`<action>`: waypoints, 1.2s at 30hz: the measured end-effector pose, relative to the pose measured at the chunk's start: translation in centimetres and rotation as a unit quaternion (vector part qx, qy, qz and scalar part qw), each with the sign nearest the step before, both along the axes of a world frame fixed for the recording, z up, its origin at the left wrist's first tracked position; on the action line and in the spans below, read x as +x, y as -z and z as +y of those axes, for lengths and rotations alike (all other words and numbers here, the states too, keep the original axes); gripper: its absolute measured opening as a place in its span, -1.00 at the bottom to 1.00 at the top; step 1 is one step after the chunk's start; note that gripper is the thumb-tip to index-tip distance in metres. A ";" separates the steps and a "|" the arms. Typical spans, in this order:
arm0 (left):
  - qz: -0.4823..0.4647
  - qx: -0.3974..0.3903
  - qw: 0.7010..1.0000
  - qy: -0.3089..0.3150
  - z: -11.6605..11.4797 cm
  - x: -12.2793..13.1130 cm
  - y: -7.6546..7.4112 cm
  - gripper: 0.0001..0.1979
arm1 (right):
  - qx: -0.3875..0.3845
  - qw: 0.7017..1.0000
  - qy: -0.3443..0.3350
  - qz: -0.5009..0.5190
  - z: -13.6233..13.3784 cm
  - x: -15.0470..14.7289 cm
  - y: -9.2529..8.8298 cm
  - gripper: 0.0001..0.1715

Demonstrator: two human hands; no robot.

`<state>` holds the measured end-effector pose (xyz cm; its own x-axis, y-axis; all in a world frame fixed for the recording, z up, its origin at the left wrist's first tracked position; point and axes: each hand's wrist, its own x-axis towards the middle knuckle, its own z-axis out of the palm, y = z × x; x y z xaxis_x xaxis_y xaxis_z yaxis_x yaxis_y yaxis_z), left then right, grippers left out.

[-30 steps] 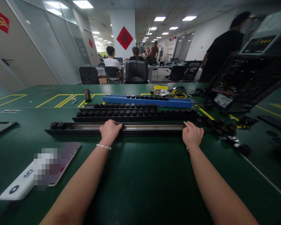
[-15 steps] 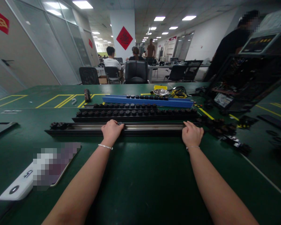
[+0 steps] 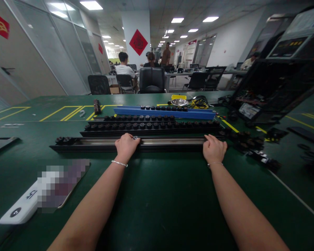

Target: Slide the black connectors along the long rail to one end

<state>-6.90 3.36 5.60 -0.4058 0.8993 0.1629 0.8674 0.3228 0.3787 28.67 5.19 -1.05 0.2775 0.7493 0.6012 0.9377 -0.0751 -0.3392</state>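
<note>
A long black rail (image 3: 172, 142) with a shiny metal strip along its channel lies crosswise on the green table in front of me. Two small black round parts (image 3: 64, 140) sit at its left end. My left hand (image 3: 127, 144) is closed over the rail left of its middle, pinching a small dark round part (image 3: 136, 138) that shows only partly at the fingertips. At the rail's right end, my right hand (image 3: 215, 148) grips it with bent fingers; the palm side is hidden.
Behind lie black rails (image 3: 151, 126) lined with round parts and a blue rail (image 3: 164, 112). Loose black parts (image 3: 251, 143) lie right, near an open black equipment case (image 3: 267, 87). A metal bowl (image 3: 179, 102) stands farther back. Left are a phone (image 3: 75, 181) and a white device (image 3: 18, 212).
My left hand has slid slightly to the right along the rail with the small round part. My right hand stays at the rail's end. A standing person at the right is gone from view.
</note>
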 end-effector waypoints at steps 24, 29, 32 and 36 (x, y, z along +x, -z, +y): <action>-0.005 0.011 1.000 0.019 0.3 2.0 0.2 -0.66 | -0.002 1.000 0.002 0.003 0.1 0.0 0.0 -0.49; -0.005 0.007 1.000 0.022 0.4 2.3 0.2 -0.66 | -0.009 1.000 0.003 0.001 0.1 0.0 0.0 -0.49; 0.002 0.012 1.000 0.028 0.3 2.5 0.2 -0.65 | -0.006 1.000 0.002 0.003 0.0 0.0 0.0 -0.49; 0.006 0.014 0.999 0.032 0.4 2.6 0.3 -0.65 | -0.009 1.000 -0.001 0.007 0.0 0.0 -0.1 -0.49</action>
<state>-4.28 3.72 5.32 -0.3452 0.9185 0.1927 0.8907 0.2559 0.3758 28.62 5.17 -0.95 0.2855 0.7606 0.5831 0.9327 -0.0806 -0.3515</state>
